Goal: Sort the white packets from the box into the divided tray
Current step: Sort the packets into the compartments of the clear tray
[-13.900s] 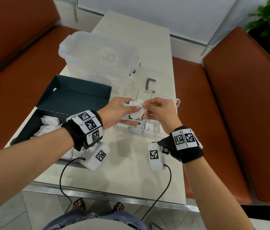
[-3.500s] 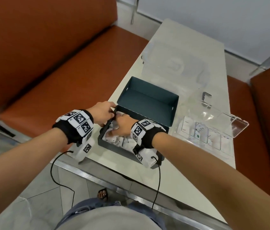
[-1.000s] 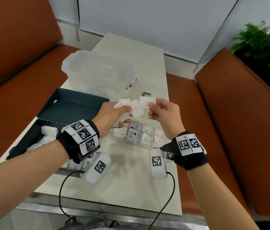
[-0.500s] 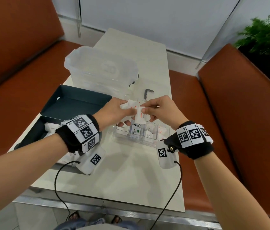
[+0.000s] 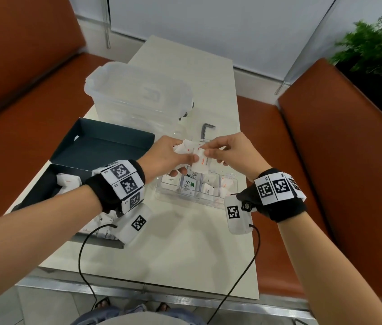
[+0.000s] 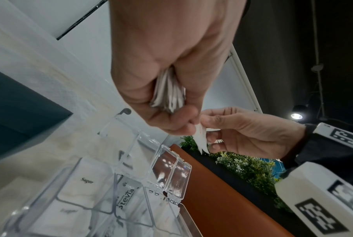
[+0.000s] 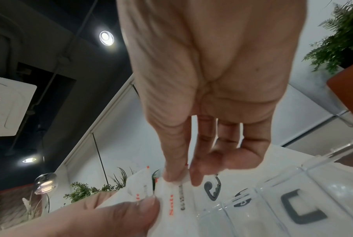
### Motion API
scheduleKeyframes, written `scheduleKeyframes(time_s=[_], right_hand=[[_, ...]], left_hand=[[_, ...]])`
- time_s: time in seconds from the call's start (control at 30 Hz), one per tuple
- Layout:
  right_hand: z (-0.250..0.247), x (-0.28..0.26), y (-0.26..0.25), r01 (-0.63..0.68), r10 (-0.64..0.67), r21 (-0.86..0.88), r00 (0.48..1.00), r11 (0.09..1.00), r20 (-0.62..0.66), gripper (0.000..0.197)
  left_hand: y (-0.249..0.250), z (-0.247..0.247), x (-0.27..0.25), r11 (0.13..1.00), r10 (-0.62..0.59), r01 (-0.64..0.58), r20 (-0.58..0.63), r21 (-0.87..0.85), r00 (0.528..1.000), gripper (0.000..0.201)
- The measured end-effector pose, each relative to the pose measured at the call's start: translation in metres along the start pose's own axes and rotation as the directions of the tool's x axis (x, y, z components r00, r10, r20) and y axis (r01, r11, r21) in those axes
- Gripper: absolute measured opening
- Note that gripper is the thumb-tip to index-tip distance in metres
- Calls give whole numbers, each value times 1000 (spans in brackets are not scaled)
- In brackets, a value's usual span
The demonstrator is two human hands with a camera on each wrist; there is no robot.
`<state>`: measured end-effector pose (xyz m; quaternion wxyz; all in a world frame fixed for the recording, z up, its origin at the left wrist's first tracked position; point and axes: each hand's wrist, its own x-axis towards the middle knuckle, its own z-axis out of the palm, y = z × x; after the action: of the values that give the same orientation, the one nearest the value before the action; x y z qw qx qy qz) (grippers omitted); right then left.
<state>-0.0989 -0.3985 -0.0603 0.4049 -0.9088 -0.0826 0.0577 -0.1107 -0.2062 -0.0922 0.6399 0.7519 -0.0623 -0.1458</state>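
Packets (image 5: 207, 187) fill tray (image 5: 186, 200) compartments; box (image 5: 44, 195) holds perhaps several more.

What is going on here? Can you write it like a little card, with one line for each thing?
left hand: holds a bunch of white packets
right hand: pinches one packet from that bunch
divided tray: clear, on the table, under the hands, lid open
in the tray: packets marked Sugar and Stevia, in separate compartments
dark box: left of the tray, open, more white packets inside
big clear tub: behind the box and tray
table: pale, between orange seats
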Motion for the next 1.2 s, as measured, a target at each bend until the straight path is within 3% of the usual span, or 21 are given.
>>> scheduleKeyframes(time_s=[0.1,0.23,0.5,0.73,1.2], right_hand=[[-12,3,10,26,-31,-64,997,998,-69,8],[-25,0,45,-38,-13,-210,971,977,-237,10],[17,-11,112,-160,81,-460,979,873,-186,21],[20,-17,108,-145,-4,-497,958,856,-286,18],[19,-13,118,-79,-78,-713,980,697,-185,21]], left_hand=[[3,10,6,1000,-17,17,-9,0,1000,19],[4,17,11,999,-48,49,-26,2,998,18],[-1,17,14,995,-96,96,-25,9,995,24],[-4,17,13,994,-108,108,-25,18,994,24],[-10,14,11,992,-122,122,-28,-13,992,24]])
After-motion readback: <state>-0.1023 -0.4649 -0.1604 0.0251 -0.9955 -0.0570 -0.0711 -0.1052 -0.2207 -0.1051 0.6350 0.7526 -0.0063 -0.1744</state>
